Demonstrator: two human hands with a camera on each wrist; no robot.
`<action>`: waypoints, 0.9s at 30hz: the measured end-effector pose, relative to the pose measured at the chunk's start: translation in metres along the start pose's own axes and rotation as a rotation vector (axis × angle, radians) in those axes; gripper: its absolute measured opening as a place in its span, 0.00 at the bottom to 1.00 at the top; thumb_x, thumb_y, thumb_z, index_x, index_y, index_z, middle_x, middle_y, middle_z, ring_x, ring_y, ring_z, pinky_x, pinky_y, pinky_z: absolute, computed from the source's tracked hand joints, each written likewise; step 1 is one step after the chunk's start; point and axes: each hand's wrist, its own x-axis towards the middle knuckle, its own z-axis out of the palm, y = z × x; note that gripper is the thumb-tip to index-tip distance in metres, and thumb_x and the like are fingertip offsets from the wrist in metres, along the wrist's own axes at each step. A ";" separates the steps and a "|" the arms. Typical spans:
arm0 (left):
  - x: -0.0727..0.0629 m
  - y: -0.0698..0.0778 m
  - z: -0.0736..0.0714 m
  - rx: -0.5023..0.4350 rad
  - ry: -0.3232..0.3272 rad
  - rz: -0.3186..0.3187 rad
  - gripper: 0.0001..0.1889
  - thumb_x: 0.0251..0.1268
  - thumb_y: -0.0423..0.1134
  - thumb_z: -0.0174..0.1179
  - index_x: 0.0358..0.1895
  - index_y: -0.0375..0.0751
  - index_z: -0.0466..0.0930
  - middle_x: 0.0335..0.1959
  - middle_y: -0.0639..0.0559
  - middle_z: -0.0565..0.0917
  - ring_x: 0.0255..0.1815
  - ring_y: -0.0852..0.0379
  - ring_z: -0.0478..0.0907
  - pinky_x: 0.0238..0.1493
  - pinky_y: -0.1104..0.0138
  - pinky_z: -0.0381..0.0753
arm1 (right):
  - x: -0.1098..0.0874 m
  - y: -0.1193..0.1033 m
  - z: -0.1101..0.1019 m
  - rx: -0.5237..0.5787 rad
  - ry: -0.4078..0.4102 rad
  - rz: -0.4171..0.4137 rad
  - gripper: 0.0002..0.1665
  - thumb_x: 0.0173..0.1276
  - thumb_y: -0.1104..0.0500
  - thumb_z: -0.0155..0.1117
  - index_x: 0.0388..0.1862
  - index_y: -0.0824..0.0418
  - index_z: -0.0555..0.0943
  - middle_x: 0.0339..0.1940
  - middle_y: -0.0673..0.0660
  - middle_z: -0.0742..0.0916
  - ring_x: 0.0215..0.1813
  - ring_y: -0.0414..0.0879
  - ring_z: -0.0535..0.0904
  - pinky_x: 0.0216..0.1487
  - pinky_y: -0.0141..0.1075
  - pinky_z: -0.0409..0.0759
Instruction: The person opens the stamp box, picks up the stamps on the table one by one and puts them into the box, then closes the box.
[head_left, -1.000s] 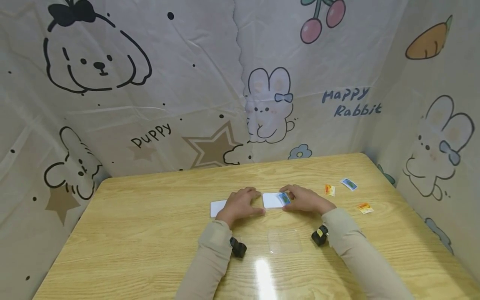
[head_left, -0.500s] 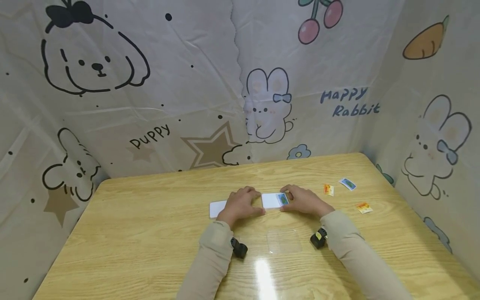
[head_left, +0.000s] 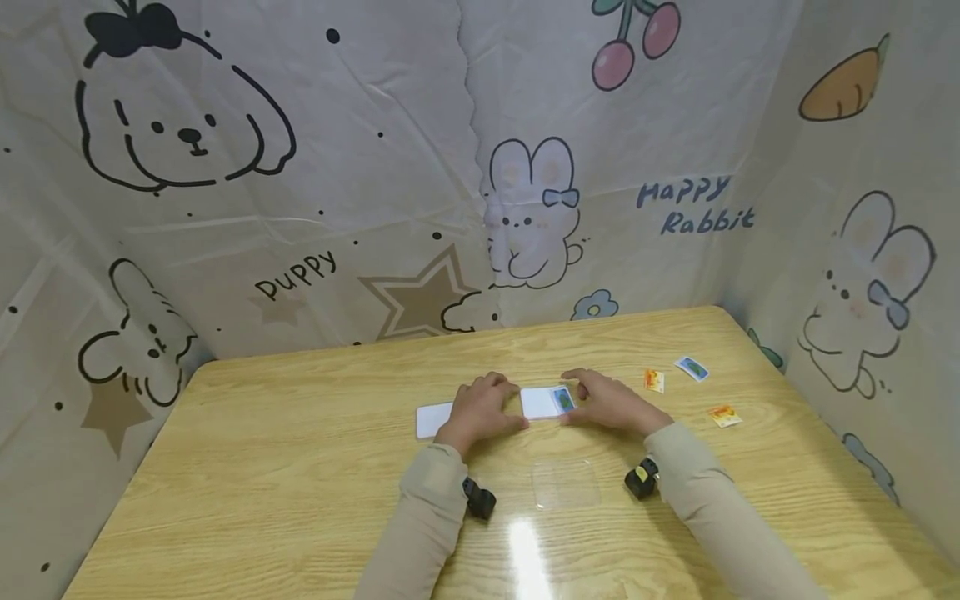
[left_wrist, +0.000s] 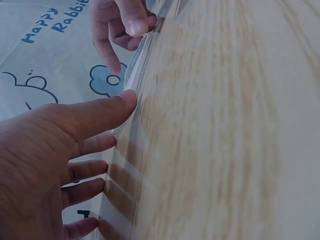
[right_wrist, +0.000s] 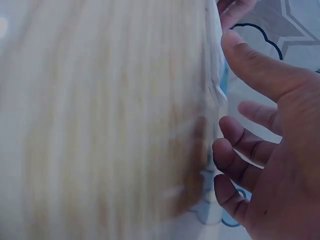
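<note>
Near the middle of the wooden table point(head_left: 262, 475), closer to its far edge: flat white card point(head_left: 536, 403), long side roughly parallel to that edge. Blue-and-green sticker point(head_left: 564, 401) at the card's right end. Left hand point(head_left: 482, 408) at the card's left end, fingers spread and thumb well apart from them; cannot confirm contact with the card. Right hand point(head_left: 611, 402) at the right end, thumb by the sticker's near corner, other fingers bent and separated; cannot tell whether pinching card or sticker.

Second white card point(head_left: 431, 421) just beyond the left hand on its outer side, partly covered by it. Clear rectangular sheet point(head_left: 566, 486) between the forearms, on the near-edge side of the first card. Toward the far right corner: orange sticker point(head_left: 654, 380), loose blue-green sticker point(head_left: 692, 368), and another orange sticker point(head_left: 725, 416), set nearer the right edge. Behind the far edge: pale printed cloth point(head_left: 390, 183) with puppy and rabbit drawings.
</note>
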 end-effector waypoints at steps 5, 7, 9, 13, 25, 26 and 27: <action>-0.001 0.001 0.001 -0.006 0.004 -0.009 0.33 0.60 0.62 0.61 0.67 0.54 0.72 0.68 0.51 0.69 0.68 0.47 0.67 0.67 0.46 0.64 | -0.013 0.006 -0.014 0.034 0.012 -0.041 0.43 0.62 0.47 0.69 0.70 0.64 0.65 0.46 0.60 0.77 0.37 0.46 0.71 0.40 0.38 0.71; -0.001 0.001 0.000 -0.012 0.009 -0.008 0.33 0.60 0.62 0.61 0.66 0.54 0.72 0.68 0.51 0.69 0.67 0.47 0.67 0.67 0.46 0.64 | -0.018 0.011 -0.024 0.041 0.020 -0.055 0.42 0.64 0.49 0.67 0.71 0.65 0.64 0.48 0.63 0.77 0.37 0.46 0.71 0.39 0.38 0.71; -0.001 0.001 0.000 -0.019 0.013 -0.006 0.32 0.60 0.61 0.62 0.66 0.53 0.72 0.68 0.50 0.69 0.67 0.47 0.67 0.67 0.46 0.64 | -0.023 0.019 -0.034 0.038 0.034 -0.059 0.41 0.66 0.49 0.66 0.71 0.66 0.63 0.50 0.65 0.77 0.37 0.46 0.71 0.39 0.38 0.71; 0.000 0.001 0.000 -0.029 0.017 -0.007 0.32 0.59 0.60 0.62 0.66 0.53 0.73 0.67 0.50 0.70 0.67 0.46 0.67 0.68 0.45 0.63 | -0.034 0.038 -0.054 0.019 0.073 -0.049 0.40 0.67 0.50 0.65 0.71 0.67 0.63 0.51 0.67 0.76 0.40 0.48 0.71 0.38 0.38 0.71; 0.002 -0.001 0.001 -0.031 0.037 0.000 0.32 0.59 0.61 0.63 0.66 0.54 0.73 0.67 0.50 0.70 0.67 0.46 0.68 0.67 0.46 0.64 | -0.058 0.080 -0.093 -0.005 0.111 -0.006 0.40 0.67 0.51 0.65 0.71 0.68 0.63 0.54 0.71 0.75 0.47 0.56 0.71 0.45 0.46 0.72; 0.002 -0.001 0.001 -0.035 0.036 0.002 0.32 0.58 0.61 0.63 0.66 0.54 0.73 0.67 0.49 0.70 0.67 0.46 0.68 0.67 0.46 0.64 | -0.060 0.084 -0.095 -0.012 0.114 -0.007 0.40 0.67 0.51 0.65 0.71 0.68 0.64 0.54 0.72 0.75 0.47 0.57 0.72 0.46 0.47 0.73; 0.001 0.000 0.001 -0.041 0.036 0.004 0.32 0.58 0.60 0.64 0.65 0.53 0.73 0.66 0.49 0.70 0.66 0.46 0.68 0.66 0.45 0.64 | -0.061 0.087 -0.097 -0.012 0.115 -0.010 0.40 0.67 0.51 0.65 0.71 0.69 0.64 0.54 0.72 0.75 0.48 0.58 0.72 0.46 0.48 0.73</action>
